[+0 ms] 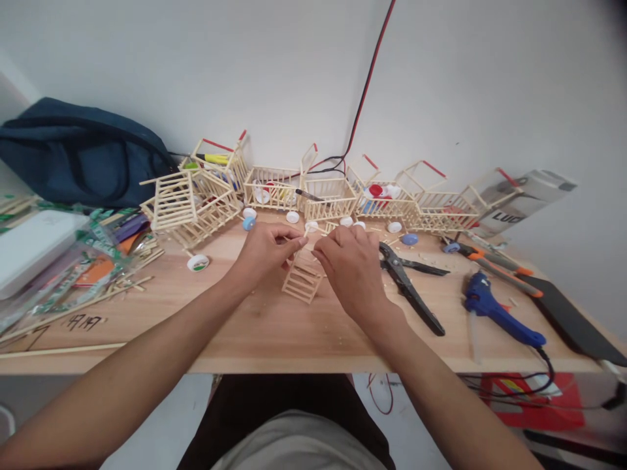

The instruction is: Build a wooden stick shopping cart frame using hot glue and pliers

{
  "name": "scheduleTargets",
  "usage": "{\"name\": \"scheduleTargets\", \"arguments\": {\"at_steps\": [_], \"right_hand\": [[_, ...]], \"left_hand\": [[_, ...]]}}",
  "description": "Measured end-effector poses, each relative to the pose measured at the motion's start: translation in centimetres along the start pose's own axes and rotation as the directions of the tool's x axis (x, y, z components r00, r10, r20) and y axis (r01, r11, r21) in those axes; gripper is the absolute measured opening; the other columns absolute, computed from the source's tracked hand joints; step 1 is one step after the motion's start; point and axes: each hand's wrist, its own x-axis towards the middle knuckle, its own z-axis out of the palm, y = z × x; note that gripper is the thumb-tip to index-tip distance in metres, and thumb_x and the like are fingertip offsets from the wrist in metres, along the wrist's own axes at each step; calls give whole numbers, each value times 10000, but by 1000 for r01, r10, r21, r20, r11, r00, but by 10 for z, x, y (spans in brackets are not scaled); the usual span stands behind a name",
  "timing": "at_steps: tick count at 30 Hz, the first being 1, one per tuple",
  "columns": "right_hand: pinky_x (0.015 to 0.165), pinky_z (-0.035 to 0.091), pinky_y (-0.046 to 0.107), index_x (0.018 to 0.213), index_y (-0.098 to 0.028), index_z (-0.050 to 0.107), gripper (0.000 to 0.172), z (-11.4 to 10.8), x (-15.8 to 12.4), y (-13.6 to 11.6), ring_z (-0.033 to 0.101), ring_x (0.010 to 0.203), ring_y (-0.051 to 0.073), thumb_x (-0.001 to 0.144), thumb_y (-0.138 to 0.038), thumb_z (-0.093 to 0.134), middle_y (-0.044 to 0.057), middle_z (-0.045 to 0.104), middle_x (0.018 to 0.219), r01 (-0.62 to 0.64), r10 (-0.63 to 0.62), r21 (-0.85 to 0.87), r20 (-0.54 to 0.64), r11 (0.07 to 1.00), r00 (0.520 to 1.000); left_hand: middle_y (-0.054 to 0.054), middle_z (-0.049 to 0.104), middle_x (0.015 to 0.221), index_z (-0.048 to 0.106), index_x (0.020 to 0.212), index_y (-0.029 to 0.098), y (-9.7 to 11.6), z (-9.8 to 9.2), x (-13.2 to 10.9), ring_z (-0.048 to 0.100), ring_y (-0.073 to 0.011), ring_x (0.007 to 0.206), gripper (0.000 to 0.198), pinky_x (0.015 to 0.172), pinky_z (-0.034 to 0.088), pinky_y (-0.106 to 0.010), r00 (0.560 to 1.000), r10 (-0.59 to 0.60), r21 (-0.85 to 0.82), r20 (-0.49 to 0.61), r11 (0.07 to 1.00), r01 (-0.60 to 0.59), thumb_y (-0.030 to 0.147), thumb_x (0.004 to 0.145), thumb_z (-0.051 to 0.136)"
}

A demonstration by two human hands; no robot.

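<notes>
My left hand [264, 251] and my right hand [350, 267] meet over the middle of the wooden table [274, 333]. Both pinch a small ladder-like frame of thin wooden sticks [302, 277], which tilts down toward me between them. My left fingers grip a stick at the frame's top left; my right fingers close on its top right edge. Bottle caps [198, 262] lie scattered around.
A row of finished stick carts [323, 192] with red handles lines the wall. Black shears [409, 284], a blue glue gun [494, 310], pliers [490, 258] and a black blade lie to the right. Packets and loose sticks [63, 274] sit left, below a dark bag [83, 153].
</notes>
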Motion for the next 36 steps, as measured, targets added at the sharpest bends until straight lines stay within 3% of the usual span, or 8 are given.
{"name": "scheduleTargets", "arguments": {"at_steps": [6, 14, 20, 29, 36], "right_hand": [[702, 212, 360, 784, -206, 665, 155, 0, 3, -1, 420, 820, 219, 906, -268, 593, 56, 621, 843, 22, -22, -3, -8, 1000, 1000], [722, 220, 365, 824, -210, 676, 159, 0, 4, -6, 442, 850, 231, 924, -252, 561, 57, 632, 858, 28, -29, 34, 34, 999, 999], [729, 228, 366, 836, -198, 675, 161, 0, 4, -7, 434, 850, 237, 921, -271, 561, 68, 626, 869, 19, -22, 56, 48, 998, 999], [741, 242, 368, 834, -192, 670, 168, -3, 5, -13, 449, 867, 244, 922, -276, 555, 71, 625, 877, -8, 3, 80, 58, 997, 998], [755, 249, 369, 840, -199, 673, 148, -5, 8, -17, 453, 863, 245, 913, -271, 566, 70, 634, 884, -28, 21, 110, 67, 994, 998]], "left_hand": [[-9, 647, 619, 735, 732, 139, -2, -6, 4, 494, -90, 502, 214, 448, 366, -197, 998, 40, 23, 51, 999, -41, 347, 743, 686], [-2, 611, 617, 736, 801, 140, -2, -6, 2, 478, -87, 531, 223, 457, 359, -176, 989, -123, -115, 85, 985, 133, 344, 712, 714], [-8, 642, 691, 731, 801, 144, 5, -3, -2, 523, -85, 578, 195, 488, 407, -175, 968, -234, -289, 88, 924, 249, 303, 690, 748], [-30, 669, 685, 721, 782, 119, 3, -1, -1, 607, -124, 628, 255, 606, 516, -268, 952, -282, -514, 115, 804, 300, 273, 609, 827], [-49, 693, 710, 699, 705, 109, 9, -2, 0, 625, -125, 634, 61, 639, 518, -263, 927, -340, -625, 157, 693, 360, 134, 660, 732]]}}
